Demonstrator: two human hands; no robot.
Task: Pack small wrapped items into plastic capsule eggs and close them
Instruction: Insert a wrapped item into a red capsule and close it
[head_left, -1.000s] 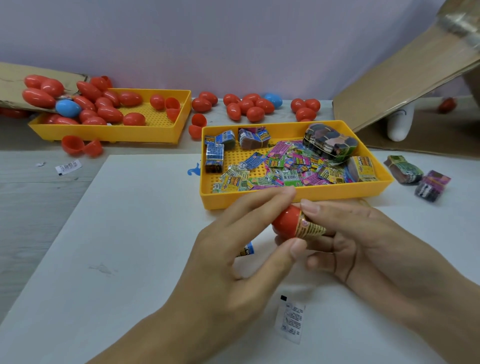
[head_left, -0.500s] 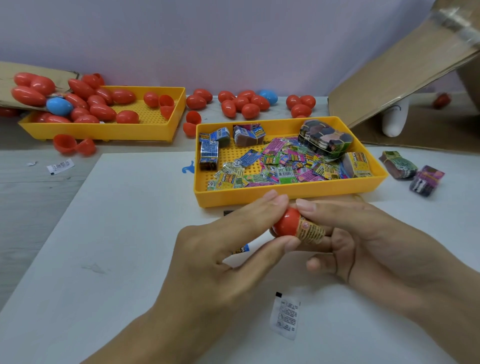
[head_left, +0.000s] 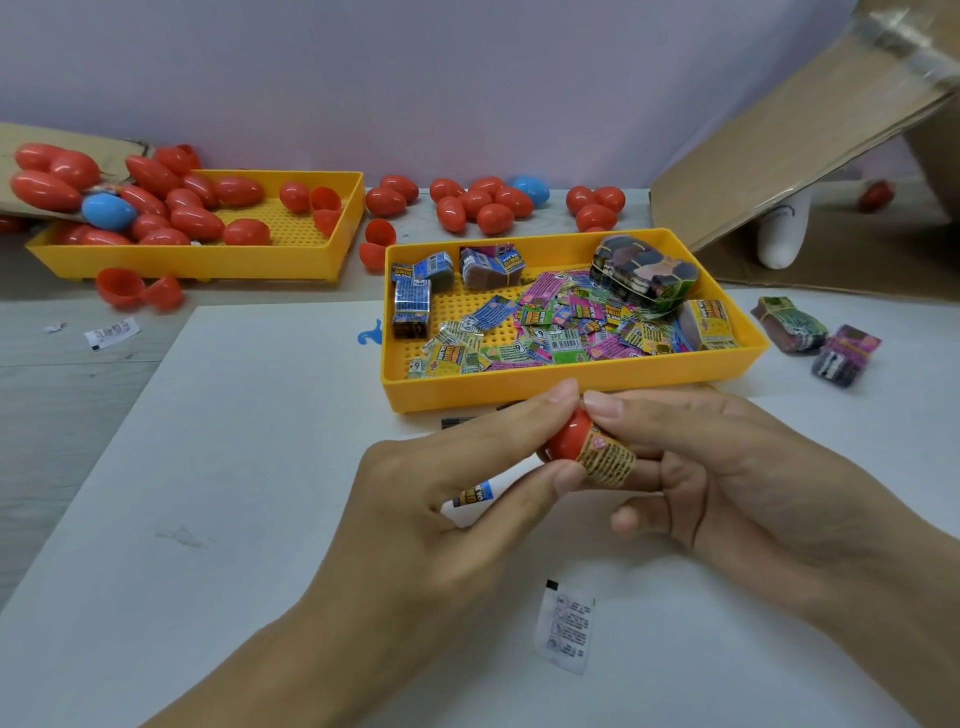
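While both hands grip, packing step: wrapped item (head_left: 609, 460) part-seated in red egg half (head_left: 566, 441).
Left hand (head_left: 441, 499) pinches the half, right hand (head_left: 727, 478) holds the item; next, likely push home, then cap.

Left hand (head_left: 441, 499) and right hand (head_left: 727, 478) fingertips meeting, both hands pinching

Red capsule half (head_left: 566, 441) with a rolled yellow printed wrapper (head_left: 609, 461) sticking out, near yellow tray's (head_left: 571, 392) front wall.
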